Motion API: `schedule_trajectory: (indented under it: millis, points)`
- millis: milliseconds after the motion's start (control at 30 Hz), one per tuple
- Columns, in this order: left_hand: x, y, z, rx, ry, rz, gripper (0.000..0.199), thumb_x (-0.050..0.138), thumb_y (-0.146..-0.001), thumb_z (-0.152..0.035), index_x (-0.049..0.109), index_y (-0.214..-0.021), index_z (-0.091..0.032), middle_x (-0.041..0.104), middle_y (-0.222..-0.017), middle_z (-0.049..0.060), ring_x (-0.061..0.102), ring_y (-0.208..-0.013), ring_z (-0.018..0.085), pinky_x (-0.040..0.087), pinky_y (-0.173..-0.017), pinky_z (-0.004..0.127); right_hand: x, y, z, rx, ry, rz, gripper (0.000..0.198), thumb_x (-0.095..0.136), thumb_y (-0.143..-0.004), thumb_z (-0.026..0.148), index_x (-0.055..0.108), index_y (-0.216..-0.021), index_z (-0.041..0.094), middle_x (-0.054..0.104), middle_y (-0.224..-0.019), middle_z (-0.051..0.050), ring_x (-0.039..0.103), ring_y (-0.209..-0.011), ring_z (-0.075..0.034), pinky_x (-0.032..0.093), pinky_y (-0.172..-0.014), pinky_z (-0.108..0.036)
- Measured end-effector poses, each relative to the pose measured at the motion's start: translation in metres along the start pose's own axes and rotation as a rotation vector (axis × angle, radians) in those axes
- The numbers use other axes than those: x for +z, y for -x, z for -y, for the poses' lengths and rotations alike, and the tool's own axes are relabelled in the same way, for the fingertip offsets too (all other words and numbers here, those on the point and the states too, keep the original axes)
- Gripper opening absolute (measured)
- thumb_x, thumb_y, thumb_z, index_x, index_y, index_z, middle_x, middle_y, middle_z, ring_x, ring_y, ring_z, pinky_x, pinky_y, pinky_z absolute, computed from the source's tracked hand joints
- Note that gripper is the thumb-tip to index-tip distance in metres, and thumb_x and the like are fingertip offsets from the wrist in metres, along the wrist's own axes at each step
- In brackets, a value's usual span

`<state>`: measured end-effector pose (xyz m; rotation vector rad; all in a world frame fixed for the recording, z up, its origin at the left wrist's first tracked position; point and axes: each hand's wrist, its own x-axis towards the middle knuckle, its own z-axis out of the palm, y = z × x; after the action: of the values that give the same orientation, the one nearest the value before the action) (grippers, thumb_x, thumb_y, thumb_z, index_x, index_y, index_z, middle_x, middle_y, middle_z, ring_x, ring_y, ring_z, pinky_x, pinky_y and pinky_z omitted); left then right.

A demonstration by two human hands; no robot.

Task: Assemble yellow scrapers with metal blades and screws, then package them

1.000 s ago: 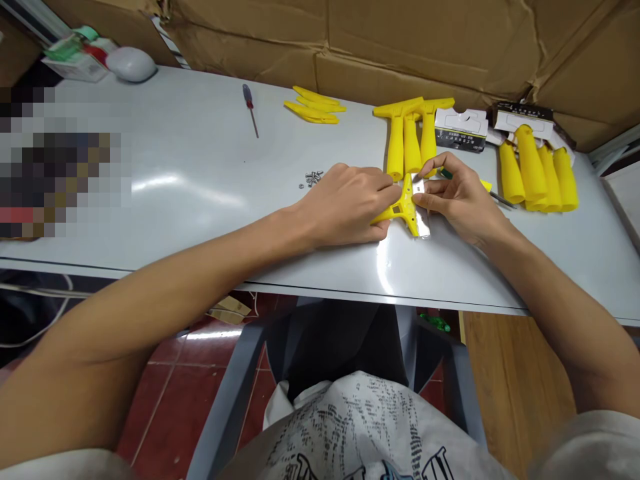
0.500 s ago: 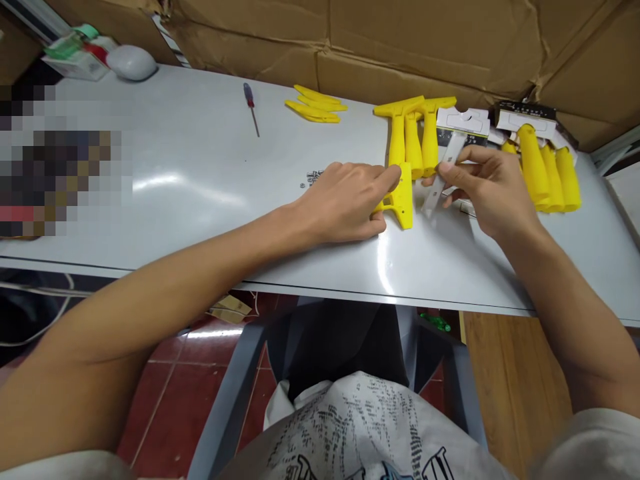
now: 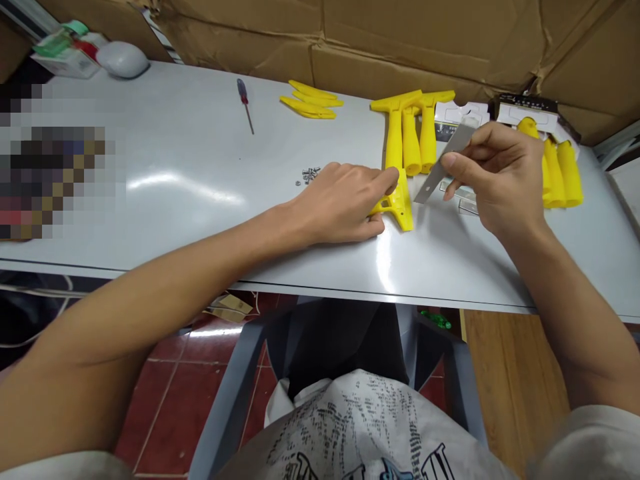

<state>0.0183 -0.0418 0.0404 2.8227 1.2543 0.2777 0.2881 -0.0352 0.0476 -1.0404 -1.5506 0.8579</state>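
My left hand is closed around a yellow plastic scraper handle, holding it on the white table; its wide head points right and the grip is hidden under my fingers. Between thumb and fingers of my right hand is a flat metal blade, tilted, just right of the scraper head and apart from it. More metal strips lie on the table beneath my right hand. Small screws sit in a pile beyond my left hand.
Yellow T-shaped scraper handles lie behind my hands, with yellow cylindrical handles and card packaging to the right. Thin yellow curved pieces and a screwdriver rest near the cardboard wall. A white rounded object is far left.
My right hand has turned the blade so that its grey flat side shows, and has risen slightly. My left hand stays on the scraper handle.
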Motion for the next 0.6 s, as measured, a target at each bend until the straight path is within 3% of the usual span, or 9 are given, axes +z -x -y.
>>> schedule_trajectory:
  millis: [100, 167, 233, 267, 333, 400, 433, 500, 600]
  points:
    - [-0.002, 0.001, -0.002, 0.000, 0.006, 0.025, 0.044, 0.070, -0.101, -0.027, 0.074, -0.145, -0.022, 0.085, -0.115, 0.011, 0.080, -0.106, 0.036, 0.052, -0.090, 0.043, 0.000, 0.004, 0.005, -0.034, 0.036, 0.014, 0.046, 0.115, -0.085, 0.050, 0.073, -0.083, 0.032, 0.078, -0.086, 0.000, 0.060, -0.065, -0.019, 0.050, -0.054, -0.045]
    - [-0.001, 0.001, -0.001, 0.010, 0.010, 0.004, 0.042, 0.069, -0.101, -0.027, 0.074, -0.143, -0.023, 0.084, -0.112, 0.010, 0.080, -0.104, 0.035, 0.052, -0.089, 0.043, 0.002, 0.005, 0.006, -0.057, 0.021, -0.012, 0.048, 0.115, -0.083, 0.055, 0.072, -0.084, 0.033, 0.076, -0.083, 0.000, 0.059, -0.062, -0.020, 0.044, -0.049, -0.045]
    - [0.001, 0.002, 0.002, 0.026, 0.017, -0.041, 0.042, 0.069, -0.100, -0.027, 0.074, -0.142, -0.024, 0.084, -0.108, 0.009, 0.079, -0.102, 0.034, 0.051, -0.086, 0.041, 0.005, 0.005, 0.006, -0.081, -0.012, -0.037, 0.048, 0.114, -0.082, 0.061, 0.074, -0.088, 0.035, 0.080, -0.087, -0.001, 0.067, -0.066, -0.023, 0.055, -0.051, -0.048]
    - [0.002, 0.003, 0.003, 0.035, 0.023, -0.073, 0.043, 0.069, -0.099, -0.026, 0.074, -0.142, -0.024, 0.083, -0.106, 0.008, 0.079, -0.101, 0.033, 0.051, -0.084, 0.040, 0.006, 0.006, 0.007, -0.097, -0.020, -0.041, 0.044, 0.113, -0.083, 0.060, 0.077, -0.089, 0.037, 0.084, -0.094, -0.002, 0.074, -0.073, -0.026, 0.066, -0.059, -0.052]
    - [0.002, 0.004, 0.005, 0.043, 0.041, -0.149, 0.045, 0.069, -0.099, -0.025, 0.073, -0.143, -0.024, 0.082, -0.105, 0.007, 0.079, -0.102, 0.032, 0.050, -0.082, 0.039, 0.006, 0.008, 0.009, -0.139, 0.003, -0.017, 0.025, 0.107, -0.090, 0.052, 0.086, -0.094, 0.039, 0.090, -0.113, -0.004, 0.085, -0.101, -0.032, 0.080, -0.095, -0.060]
    - [-0.001, 0.004, 0.005, 0.031, 0.061, -0.208, 0.045, 0.067, -0.100, -0.023, 0.072, -0.145, -0.024, 0.083, -0.109, 0.007, 0.078, -0.105, 0.031, 0.049, -0.081, 0.039, 0.006, 0.010, 0.010, -0.197, 0.040, 0.022, 0.004, 0.097, -0.100, 0.038, 0.095, -0.099, 0.040, 0.091, -0.125, -0.005, 0.085, -0.123, -0.035, 0.076, -0.120, -0.061]
    - [-0.003, 0.004, 0.004, 0.020, 0.070, -0.225, 0.044, 0.065, -0.102, -0.022, 0.071, -0.146, -0.024, 0.084, -0.112, 0.008, 0.077, -0.107, 0.030, 0.050, -0.082, 0.040, 0.006, 0.011, 0.010, -0.230, 0.050, 0.031, 0.010, 0.092, -0.104, 0.032, 0.097, -0.101, 0.040, 0.092, -0.126, -0.006, 0.084, -0.127, -0.034, 0.074, -0.124, -0.061]
    - [-0.008, 0.005, 0.001, -0.006, 0.088, -0.231, 0.043, 0.063, -0.106, -0.020, 0.068, -0.148, -0.024, 0.085, -0.119, 0.010, 0.076, -0.113, 0.030, 0.051, -0.085, 0.040, 0.005, 0.012, 0.010, -0.274, 0.043, 0.029, 0.018, 0.089, -0.105, 0.023, 0.099, -0.100, 0.037, 0.092, -0.119, -0.007, 0.085, -0.121, -0.032, 0.074, -0.119, -0.058]
    - [-0.014, 0.005, -0.004, -0.042, 0.105, -0.206, 0.040, 0.061, -0.108, -0.018, 0.065, -0.148, -0.021, 0.085, -0.127, 0.012, 0.076, -0.117, 0.031, 0.053, -0.091, 0.041, 0.007, 0.010, 0.007, -0.220, -0.011, 0.008, 0.015, 0.100, -0.095, 0.022, 0.096, -0.103, 0.033, 0.090, -0.115, -0.007, 0.083, -0.103, -0.026, 0.077, -0.104, -0.050]
